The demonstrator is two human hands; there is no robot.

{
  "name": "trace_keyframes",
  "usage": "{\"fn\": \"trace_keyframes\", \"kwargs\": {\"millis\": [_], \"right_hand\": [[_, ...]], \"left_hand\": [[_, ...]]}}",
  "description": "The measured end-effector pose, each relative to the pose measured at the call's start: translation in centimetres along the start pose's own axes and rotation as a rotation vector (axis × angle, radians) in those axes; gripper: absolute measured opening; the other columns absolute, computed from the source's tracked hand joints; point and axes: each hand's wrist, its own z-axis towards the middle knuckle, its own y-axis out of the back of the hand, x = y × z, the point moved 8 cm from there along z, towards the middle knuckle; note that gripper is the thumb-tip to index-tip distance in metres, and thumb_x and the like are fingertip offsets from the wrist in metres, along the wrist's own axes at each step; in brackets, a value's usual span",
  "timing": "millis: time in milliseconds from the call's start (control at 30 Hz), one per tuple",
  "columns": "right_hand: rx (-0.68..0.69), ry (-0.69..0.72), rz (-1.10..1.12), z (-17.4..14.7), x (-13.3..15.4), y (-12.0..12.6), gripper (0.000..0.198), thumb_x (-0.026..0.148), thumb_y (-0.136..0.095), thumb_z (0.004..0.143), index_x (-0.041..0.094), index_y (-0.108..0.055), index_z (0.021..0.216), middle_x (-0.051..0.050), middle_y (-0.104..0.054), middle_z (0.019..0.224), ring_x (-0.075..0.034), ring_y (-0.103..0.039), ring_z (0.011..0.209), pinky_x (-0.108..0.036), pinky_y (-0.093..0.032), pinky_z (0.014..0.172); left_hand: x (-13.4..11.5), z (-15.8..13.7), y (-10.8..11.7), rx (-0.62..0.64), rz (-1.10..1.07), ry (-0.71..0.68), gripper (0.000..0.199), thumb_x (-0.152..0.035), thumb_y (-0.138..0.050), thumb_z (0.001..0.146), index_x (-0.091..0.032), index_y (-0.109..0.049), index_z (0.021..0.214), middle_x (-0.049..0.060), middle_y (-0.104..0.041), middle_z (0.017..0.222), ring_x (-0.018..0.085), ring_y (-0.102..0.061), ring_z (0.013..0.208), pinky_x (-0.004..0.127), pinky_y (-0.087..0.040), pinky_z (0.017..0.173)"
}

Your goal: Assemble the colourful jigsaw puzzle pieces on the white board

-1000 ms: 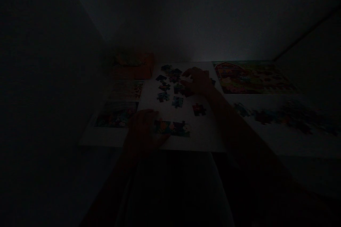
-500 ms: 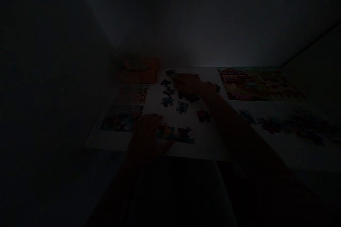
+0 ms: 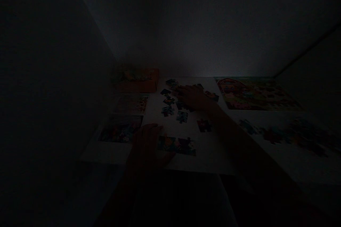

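Note:
The light is very dim. My left hand (image 3: 145, 145) rests on the white table (image 3: 210, 159) with its thumb and fingers apart. Beside it lie two joined jigsaw puzzle pieces (image 3: 176, 145), between thumb and fingertips. Farther back, my right hand (image 3: 193, 97) lies over several loose pieces, fingers stretched to the left; any piece beneath its palm is hidden. To the left of its fingertips are more loose puzzle pieces (image 3: 167, 110). One single piece (image 3: 182, 116) sits nearer me, and a reddish piece (image 3: 204, 125) lies below the right wrist.
An orange box (image 3: 137, 83) stands at the back left against the wall. Two picture cards (image 3: 121, 127) lie in front of it. A barn picture sheet (image 3: 255, 94) is at the back right, with a pile of puzzle pieces (image 3: 301, 131) before it.
The view has tilted up slightly, so the table sits lower in the picture. My right hand has shifted a little toward me and to the right over the pieces. My left hand stays put.

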Motion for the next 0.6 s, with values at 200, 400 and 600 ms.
{"fn": "trace_keyframes", "kwargs": {"millis": [200, 400, 600], "right_hand": [[0.037, 0.062, 0.045, -1.0, 0.7, 0.3, 0.057, 0.058, -0.056, 0.118, 0.042, -0.063, 0.173, -0.005, -0.057, 0.184, -0.037, -0.054, 0.169, -0.068, -0.036, 0.141], [-0.057, -0.190, -0.106, -2.1, -2.0, 2.2, 0.061, 0.061, -0.064, 0.115, 0.028, -0.072, 0.165, -0.021, -0.064, 0.174, -0.048, -0.060, 0.160, -0.077, -0.041, 0.133], [-0.047, -0.072, -0.043, -1.9, -0.9, 1.3, 0.059, 0.057, -0.053, 0.120, 0.035, -0.063, 0.173, -0.011, -0.054, 0.186, -0.042, -0.051, 0.169, -0.074, -0.035, 0.138]], "left_hand": [[-0.3, -0.1, 0.1, 0.004, 0.038, -0.025, 0.080, -0.056, -0.087, 0.099, -0.027, -0.051, 0.164, 0.021, -0.065, 0.161, 0.046, -0.060, 0.152, 0.070, -0.051, 0.126], [-0.2, 0.0, 0.0, -0.005, 0.016, -0.013, 0.074, -0.049, -0.088, 0.098, -0.028, -0.055, 0.161, 0.020, -0.067, 0.160, 0.045, -0.061, 0.151, 0.070, -0.051, 0.126], [-0.3, 0.0, 0.1, -0.041, 0.013, 0.006, 0.078, -0.047, -0.091, 0.095, -0.031, -0.054, 0.161, 0.018, -0.067, 0.159, 0.045, -0.062, 0.151, 0.070, -0.051, 0.126]]}}
